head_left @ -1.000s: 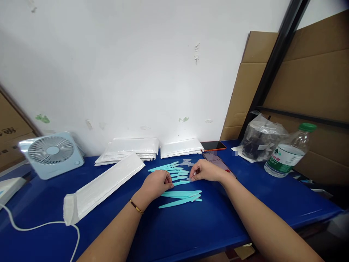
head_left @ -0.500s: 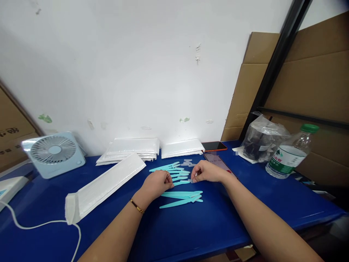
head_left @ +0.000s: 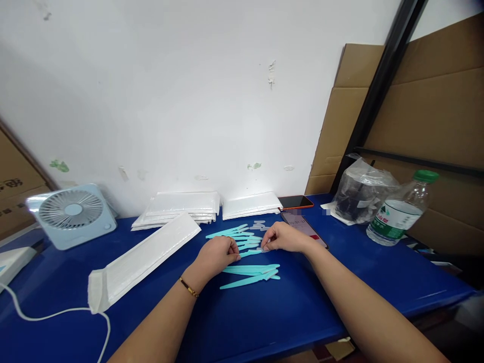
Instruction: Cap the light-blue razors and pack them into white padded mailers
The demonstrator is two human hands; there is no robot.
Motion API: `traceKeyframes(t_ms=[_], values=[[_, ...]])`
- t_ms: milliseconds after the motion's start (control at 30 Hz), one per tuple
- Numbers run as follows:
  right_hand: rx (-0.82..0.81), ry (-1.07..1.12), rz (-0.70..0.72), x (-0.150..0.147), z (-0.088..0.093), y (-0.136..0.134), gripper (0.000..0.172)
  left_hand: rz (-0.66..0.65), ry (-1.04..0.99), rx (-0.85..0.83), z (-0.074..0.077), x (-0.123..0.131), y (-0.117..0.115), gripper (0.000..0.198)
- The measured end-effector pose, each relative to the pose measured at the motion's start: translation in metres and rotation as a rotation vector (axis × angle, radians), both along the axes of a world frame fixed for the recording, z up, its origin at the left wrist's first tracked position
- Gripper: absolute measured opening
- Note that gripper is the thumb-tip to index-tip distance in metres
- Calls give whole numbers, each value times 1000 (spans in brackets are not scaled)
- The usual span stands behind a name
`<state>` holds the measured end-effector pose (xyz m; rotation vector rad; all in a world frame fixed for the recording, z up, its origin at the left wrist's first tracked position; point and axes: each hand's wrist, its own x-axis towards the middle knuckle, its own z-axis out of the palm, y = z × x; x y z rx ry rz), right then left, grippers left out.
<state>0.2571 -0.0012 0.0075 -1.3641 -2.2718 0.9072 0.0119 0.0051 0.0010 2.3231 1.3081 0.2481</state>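
A white cable (head_left: 56, 315) loops off the left edge of the desk (head_left: 264, 322), and a small pale-blue fan (head_left: 71, 214) stands near the back left corner, turned toward me. A long white padded mailer (head_left: 143, 259) lies slantwise beside it, open end toward the front edge. Two stacks of flat white mailers (head_left: 181, 206) sit squared along the back edge, probably to stay clear of my hands.

My left hand (head_left: 217, 254) rests mid-desk, loosely curled and knuckles up. Its fingertips are closed on the left end of one teal strip (head_left: 251, 253), which I judge steadies it flat. More teal strips (head_left: 242, 234) fan out just behind it, and another bunch (head_left: 251, 275) lies just in front, toward me.

My right hand (head_left: 285, 237) meets the same strip at its right end. Thumb and forefinger are pinched nearly shut on what looks like a small clear tab (head_left: 264, 247), though it is too small to be sure. A few loose clear pieces (head_left: 260, 224) lie just beyond, within easy reach.

Partly under my right wrist lies a phone (head_left: 302, 224), face up, and a second phone with an orange rim (head_left: 298, 202) sits at the back edge. Toward the right end are a clear plastic bag (head_left: 361, 191) of dark contents and a green-capped water bottle (head_left: 401, 212), upright and well apart from the strips.
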Motion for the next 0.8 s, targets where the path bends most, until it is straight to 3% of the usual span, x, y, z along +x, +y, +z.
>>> traceKeyframes(t_ms=[233, 367, 433, 567, 800], values=[[31, 4, 22, -8, 2, -4, 20, -35, -22, 51, -4, 5, -1, 15], [254, -34, -241, 3, 0, 6, 19, 10, -39, 136, 6, 4, -7, 23], [350, -101, -348, 8, -3, 13, 18, -27, -41, 109, 15, 3, -11, 27], [410, -215, -252, 9, -12, 22, 16, -177, -4, 21, 22, 2, -18, 27], [418, -338, -228, 5, -11, 20, 11, -154, 13, -126, 11, 2, -15, 25]])
